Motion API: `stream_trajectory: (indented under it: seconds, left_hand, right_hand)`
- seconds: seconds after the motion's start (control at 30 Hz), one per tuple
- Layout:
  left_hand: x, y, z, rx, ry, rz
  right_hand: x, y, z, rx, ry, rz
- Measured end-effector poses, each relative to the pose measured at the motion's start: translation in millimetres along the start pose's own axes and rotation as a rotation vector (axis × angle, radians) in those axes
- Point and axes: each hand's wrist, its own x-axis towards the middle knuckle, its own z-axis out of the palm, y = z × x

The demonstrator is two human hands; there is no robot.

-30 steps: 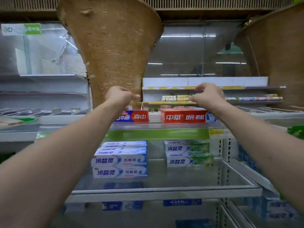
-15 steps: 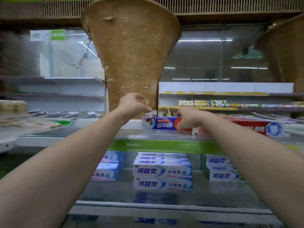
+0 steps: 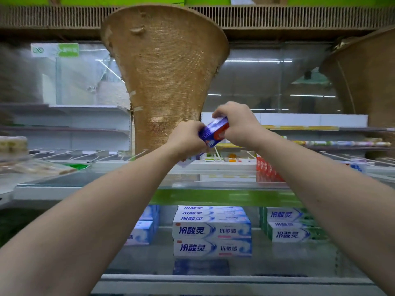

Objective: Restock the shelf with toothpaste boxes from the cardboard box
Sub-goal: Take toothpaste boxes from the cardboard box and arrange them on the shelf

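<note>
At centre frame, the left hand (image 3: 185, 139) and right hand (image 3: 239, 123) both grip one tilted blue-and-red toothpaste box (image 3: 214, 130) above the glass shelf (image 3: 106, 184), left of the red boxes (image 3: 267, 169).

Single wide-angle head-worn view, forward and roughly level, close before the glass shelf (image 3: 85, 192).

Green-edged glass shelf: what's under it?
Toothpaste boxes on a lower shelf: left stack, middle stack, green-trimmed right stack. The left forearm and right forearm cover the outer stacks' ends.
</note>
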Motion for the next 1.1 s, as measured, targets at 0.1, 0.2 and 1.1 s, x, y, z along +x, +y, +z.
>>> stream_trajectory:
  seconds: [0.1, 0.2, 1.1]
  left_hand:
    - [1.9, -0.2, -5.8, -0.336, 0.077, -0.188]
    - [-1.4, 6.0, -12.0, -0.868, 0.058, -0.372]
    - [39.3, -51.4, 40.3, -0.330, -0.290, -0.531]
  right_hand:
    - [-2.0, 4.6, -3.4, 0.131, 0.101, 0.051]
    - [-8.7, 4.5, -2.8, 0.361, -0.069, 0.201]
    - [2.7, 62.3, 72.7, 0.070, -0.586, 0.654]
